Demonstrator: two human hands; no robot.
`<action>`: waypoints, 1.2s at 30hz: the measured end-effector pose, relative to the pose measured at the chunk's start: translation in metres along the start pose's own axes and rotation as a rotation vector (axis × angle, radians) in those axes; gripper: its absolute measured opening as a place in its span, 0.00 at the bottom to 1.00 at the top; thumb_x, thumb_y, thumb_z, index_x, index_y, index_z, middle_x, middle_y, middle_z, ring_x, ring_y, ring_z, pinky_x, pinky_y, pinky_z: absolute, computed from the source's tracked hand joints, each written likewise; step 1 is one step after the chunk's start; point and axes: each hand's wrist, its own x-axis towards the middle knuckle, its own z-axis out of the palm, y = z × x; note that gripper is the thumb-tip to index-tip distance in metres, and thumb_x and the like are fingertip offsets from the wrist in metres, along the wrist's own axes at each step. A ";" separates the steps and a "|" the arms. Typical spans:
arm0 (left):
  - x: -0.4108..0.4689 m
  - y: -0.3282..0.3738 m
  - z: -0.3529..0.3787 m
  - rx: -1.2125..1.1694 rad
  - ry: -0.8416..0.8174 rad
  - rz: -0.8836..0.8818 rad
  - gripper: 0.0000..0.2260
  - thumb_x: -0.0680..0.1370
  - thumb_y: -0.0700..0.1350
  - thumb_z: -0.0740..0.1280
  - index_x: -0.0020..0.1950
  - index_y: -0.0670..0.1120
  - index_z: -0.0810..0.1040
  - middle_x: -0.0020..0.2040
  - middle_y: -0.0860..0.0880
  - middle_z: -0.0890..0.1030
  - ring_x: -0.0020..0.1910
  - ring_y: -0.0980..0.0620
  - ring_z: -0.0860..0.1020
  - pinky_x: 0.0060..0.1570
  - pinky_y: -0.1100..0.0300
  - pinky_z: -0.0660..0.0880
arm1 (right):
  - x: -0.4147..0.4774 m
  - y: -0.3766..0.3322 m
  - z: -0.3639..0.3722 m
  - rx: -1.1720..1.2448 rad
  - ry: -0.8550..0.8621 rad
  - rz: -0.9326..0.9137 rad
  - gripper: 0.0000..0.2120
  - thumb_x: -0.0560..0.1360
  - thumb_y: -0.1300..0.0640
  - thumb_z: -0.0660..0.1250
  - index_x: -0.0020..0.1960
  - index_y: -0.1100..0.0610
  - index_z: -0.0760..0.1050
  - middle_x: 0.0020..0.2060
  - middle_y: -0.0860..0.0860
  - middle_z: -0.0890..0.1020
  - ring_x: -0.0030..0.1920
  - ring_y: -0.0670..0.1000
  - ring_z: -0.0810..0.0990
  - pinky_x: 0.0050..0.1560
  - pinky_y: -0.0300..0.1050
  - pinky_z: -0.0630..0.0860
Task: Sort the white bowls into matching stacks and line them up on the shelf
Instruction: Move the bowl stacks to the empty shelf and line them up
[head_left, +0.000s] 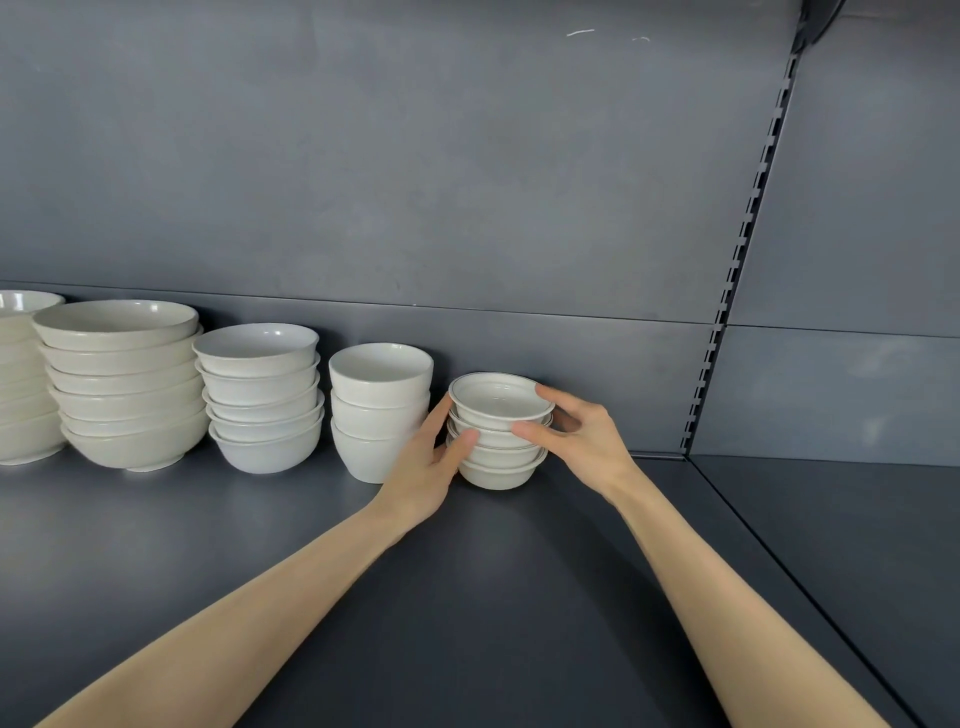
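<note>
A stack of several small white bowls with a thin dark rim line (500, 410) stands on the dark grey shelf (519, 597) near the back wall. My left hand (434, 457) grips the stack's left side, thumb on the front. My right hand (576, 436) grips its right side near the top bowl, thumb in front and fingers behind. Left of it stand a stack of three tall white cups or bowls (381, 410), a stack of medium white bowls (262, 397), a stack of wide cream bowls (124, 382), and a further stack at the frame's left edge (23, 379).
The grey back panel (467, 182) rises right behind the stacks. A slotted upright rail (737, 260) divides this bay from the adjoining shelf section (857, 519) on the right. Shelf surface extends in front of the stacks and to the right of the small stack.
</note>
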 end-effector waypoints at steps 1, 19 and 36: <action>0.000 -0.002 0.000 0.007 0.007 -0.007 0.25 0.81 0.50 0.60 0.77 0.56 0.57 0.68 0.63 0.72 0.65 0.64 0.72 0.67 0.57 0.69 | 0.000 0.000 0.000 -0.004 0.001 0.001 0.36 0.65 0.53 0.78 0.70 0.57 0.70 0.65 0.49 0.77 0.65 0.47 0.75 0.68 0.48 0.71; 0.001 -0.004 0.001 0.047 0.052 -0.045 0.27 0.81 0.51 0.60 0.78 0.55 0.55 0.71 0.59 0.70 0.68 0.58 0.70 0.70 0.49 0.67 | 0.002 -0.002 -0.001 -0.045 0.023 0.027 0.37 0.63 0.51 0.79 0.69 0.57 0.71 0.62 0.51 0.79 0.63 0.48 0.77 0.65 0.50 0.74; -0.027 0.050 -0.036 0.645 0.019 -0.011 0.16 0.79 0.48 0.65 0.65 0.44 0.74 0.59 0.48 0.79 0.61 0.51 0.76 0.55 0.64 0.69 | -0.014 -0.047 -0.008 -0.534 -0.057 -0.087 0.24 0.74 0.47 0.70 0.66 0.56 0.73 0.64 0.49 0.74 0.63 0.48 0.71 0.54 0.35 0.62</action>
